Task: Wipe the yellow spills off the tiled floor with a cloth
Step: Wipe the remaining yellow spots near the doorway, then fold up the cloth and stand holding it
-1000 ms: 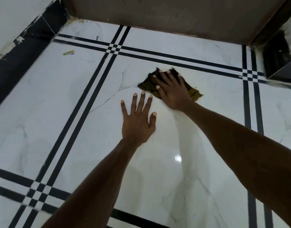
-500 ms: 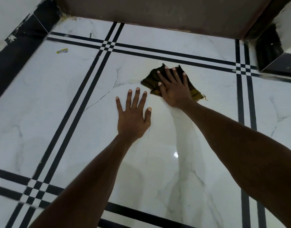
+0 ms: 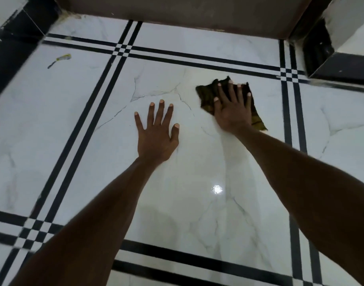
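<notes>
I am looking down at a glossy white marble-patterned floor (image 3: 84, 124) crossed by paired black stripes. My right hand (image 3: 232, 112) lies palm down on a dark olive cloth (image 3: 206, 93), fingers (image 3: 230, 87) spread wide and pressing the cloth flat against the tile, not pinching or bunching it. The cloth sits on the large central tile, toward its far right part, near the double stripe (image 3: 288, 124) that runs up the right side; one corner of the cloth pokes out beyond my wrist and ends just beside that stripe, and I cannot tell whether it touches it. My left hand (image 3: 156, 133) is flat on bare tile, well to the left of the cloth and not touching it, its fingers (image 3: 160, 112) also spread and holding nothing. Both forearms reach in from the bottom edge. A small yellow spill (image 3: 63, 57) with a dark streak trailing from it lies on the tile at the far left, across the left double stripe (image 3: 90, 112) from both hands and well apart from the cloth. Under and around the cloth I cannot make out any yellow on the tile. A bright spot of light (image 3: 217, 189) reflects off the floor between my forearms. A brown wall (image 3: 197, 11) closes the far side, with black skirting (image 3: 14, 48) at the left and a dark stepped corner (image 3: 331, 58) at the right.
</notes>
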